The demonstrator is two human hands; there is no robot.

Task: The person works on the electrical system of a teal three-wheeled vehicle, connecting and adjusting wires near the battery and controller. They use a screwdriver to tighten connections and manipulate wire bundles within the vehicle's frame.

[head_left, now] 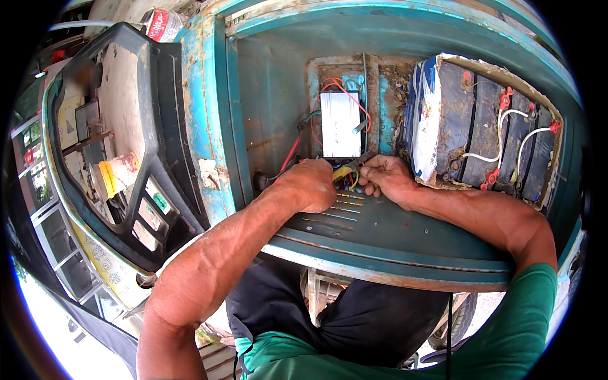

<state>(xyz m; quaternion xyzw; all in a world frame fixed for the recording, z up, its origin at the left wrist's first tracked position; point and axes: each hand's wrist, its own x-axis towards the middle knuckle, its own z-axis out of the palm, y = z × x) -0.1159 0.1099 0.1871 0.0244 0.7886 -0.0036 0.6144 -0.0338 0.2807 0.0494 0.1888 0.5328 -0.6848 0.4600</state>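
Observation:
Inside a blue metal compartment, my left hand (315, 185) is closed, its back to me, at the left end of a slim yellow and dark piece (344, 171); its kind does not show clearly. My right hand (387, 180) faces it, thumb and fingers pinched beside the piece's dark end. What the pinch holds is too small to make out. Thin yellow and blue wires (354, 180) hang between the hands. Just beyond them stands a silver box (341, 125) with red wires (342, 82) looping around it. A thicker red wire (291, 154) runs down toward my left hand.
On the right, several dark batteries (486, 132) with white jumper wires (503, 136) sit in a torn carton (425, 120). A slotted panel (405, 228) and the compartment's front rim (386, 269) lie under my forearms. A black plastic frame (166, 120) stands outside, left.

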